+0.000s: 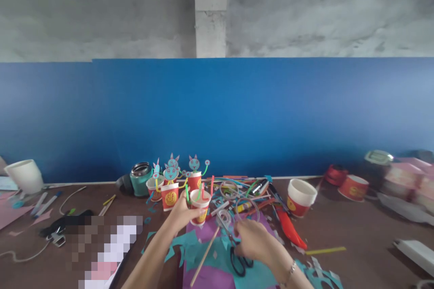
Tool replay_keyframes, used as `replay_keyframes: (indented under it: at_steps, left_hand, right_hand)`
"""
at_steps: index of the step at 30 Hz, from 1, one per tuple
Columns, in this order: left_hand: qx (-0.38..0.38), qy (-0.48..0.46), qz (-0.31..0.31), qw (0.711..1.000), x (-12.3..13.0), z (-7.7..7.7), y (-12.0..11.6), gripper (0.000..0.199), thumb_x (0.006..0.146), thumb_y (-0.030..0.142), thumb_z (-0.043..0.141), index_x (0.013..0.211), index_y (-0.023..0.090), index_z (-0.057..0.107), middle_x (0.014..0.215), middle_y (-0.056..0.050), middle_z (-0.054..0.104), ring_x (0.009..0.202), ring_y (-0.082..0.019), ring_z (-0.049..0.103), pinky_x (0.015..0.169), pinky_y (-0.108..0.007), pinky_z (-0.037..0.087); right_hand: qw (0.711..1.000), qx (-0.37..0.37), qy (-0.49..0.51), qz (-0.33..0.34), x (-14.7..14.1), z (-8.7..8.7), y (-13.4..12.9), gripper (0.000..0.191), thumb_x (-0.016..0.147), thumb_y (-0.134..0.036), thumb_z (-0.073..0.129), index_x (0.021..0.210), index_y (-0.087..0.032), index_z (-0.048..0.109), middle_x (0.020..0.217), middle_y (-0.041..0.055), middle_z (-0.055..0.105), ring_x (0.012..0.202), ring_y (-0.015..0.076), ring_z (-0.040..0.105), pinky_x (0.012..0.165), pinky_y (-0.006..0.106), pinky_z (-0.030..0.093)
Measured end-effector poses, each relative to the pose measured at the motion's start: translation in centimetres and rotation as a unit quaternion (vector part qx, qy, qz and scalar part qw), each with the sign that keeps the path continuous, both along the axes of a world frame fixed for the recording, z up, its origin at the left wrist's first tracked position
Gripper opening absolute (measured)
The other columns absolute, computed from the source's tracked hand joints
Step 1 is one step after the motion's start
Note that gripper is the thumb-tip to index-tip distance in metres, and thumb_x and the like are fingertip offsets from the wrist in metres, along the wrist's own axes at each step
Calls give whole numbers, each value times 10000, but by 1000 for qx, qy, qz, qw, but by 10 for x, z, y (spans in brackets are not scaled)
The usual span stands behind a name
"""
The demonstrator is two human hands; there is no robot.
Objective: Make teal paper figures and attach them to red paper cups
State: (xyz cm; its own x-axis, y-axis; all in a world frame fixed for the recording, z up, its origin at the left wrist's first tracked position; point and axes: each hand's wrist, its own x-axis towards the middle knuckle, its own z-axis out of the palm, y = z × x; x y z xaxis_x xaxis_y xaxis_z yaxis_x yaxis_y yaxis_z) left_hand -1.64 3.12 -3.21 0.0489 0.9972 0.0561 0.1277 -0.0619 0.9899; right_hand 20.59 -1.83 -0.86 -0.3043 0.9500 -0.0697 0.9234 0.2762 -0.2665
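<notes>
My left hand (186, 212) is wrapped round a red and white paper cup (199, 216) with green and red straws standing up in it. Over the teal and purple paper (206, 275), my right hand (246, 235) has its fingers bent together at black-handled scissors (239, 264); exactly how the fingers grip them is partly hidden. A clear tape roll (224, 217) lies close to the scissors' tip. Behind my left hand stand red cups (169, 197) decorated with blue paper cat-like faces and straw arms.
Straws, markers and tape rolls (229, 189) are heaped at the back centre. White-rimmed cups (300, 196) stand right of them, near a red pouch (290, 229). A teal thermos (140, 180) is back left. Teal scraps (318, 275) lie front right.
</notes>
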Motion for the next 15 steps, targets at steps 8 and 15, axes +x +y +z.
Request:
replay_keyframes:
  at_steps: [8, 15]
  left_hand:
    - [-12, 38, 26, 999, -7, 3, -1, 500, 587, 164, 731, 1065, 149, 585, 1062, -93, 680, 993, -256, 619, 861, -347, 477]
    - [-15, 129, 57, 990, -14, -6, 3, 388, 626, 243, 702, 990, 138, 622, 1006, -98, 692, 974, -278, 617, 835, -353, 468]
  right_hand:
    - [989, -52, -140, 9, -22, 6, -8, 413, 551, -21, 594, 936, -131, 693, 934, 163, 712, 905, 314, 663, 727, 340, 525]
    - [987, -65, -148, 0, -15, 9, -3, 412, 571, -17, 589, 953, -138, 683, 972, 149, 705, 924, 309, 658, 743, 334, 514]
